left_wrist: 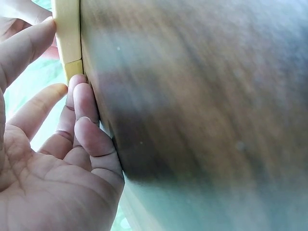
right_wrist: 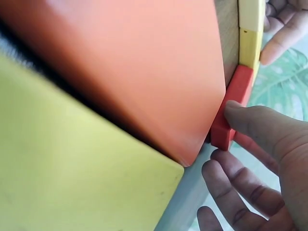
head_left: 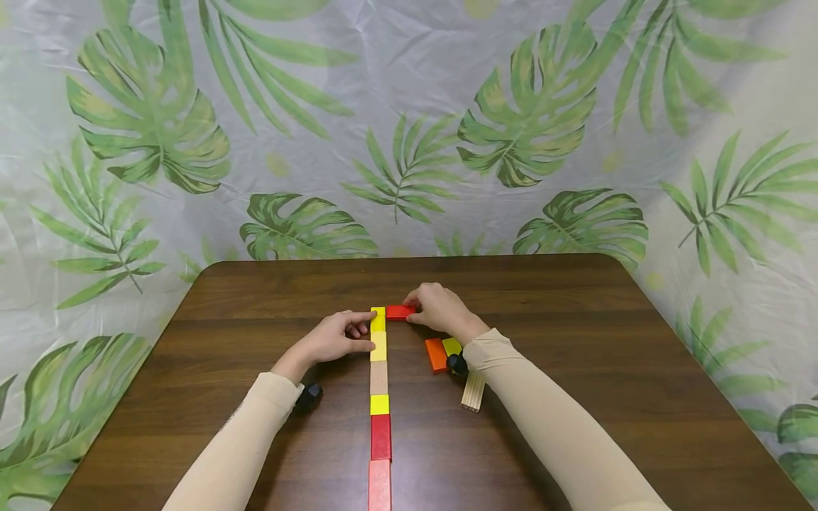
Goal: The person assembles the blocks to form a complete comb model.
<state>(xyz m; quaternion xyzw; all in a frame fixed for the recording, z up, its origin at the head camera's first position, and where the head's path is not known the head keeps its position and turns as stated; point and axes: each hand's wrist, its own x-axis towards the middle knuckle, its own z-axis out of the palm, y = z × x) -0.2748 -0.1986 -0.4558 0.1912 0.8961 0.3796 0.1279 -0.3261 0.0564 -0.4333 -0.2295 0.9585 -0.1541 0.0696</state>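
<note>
Nearest to us in the row lies the pink block point(head_left: 380, 488) on the worktop point(head_left: 562, 341). At its far end, our left hand point(head_left: 334, 336) touches the left side, thumb and forefinger apart; our right hand point(head_left: 441, 309) is clamped on the red block point(head_left: 397, 313), right of the yellow block point(head_left: 378, 323). We should keep it square, pressing lightly. Only the head view shows the striped wooden block point(head_left: 473, 392).

A red block point(head_left: 397, 312) you pinched, which lay crosswise, its left end against a bright yellow block point(head_left: 378, 323) you touched, which lay lengthwise, a smooth pale yellow block point(head_left: 379, 346) under your thumb's touch, which adjoined it nearer you.
</note>
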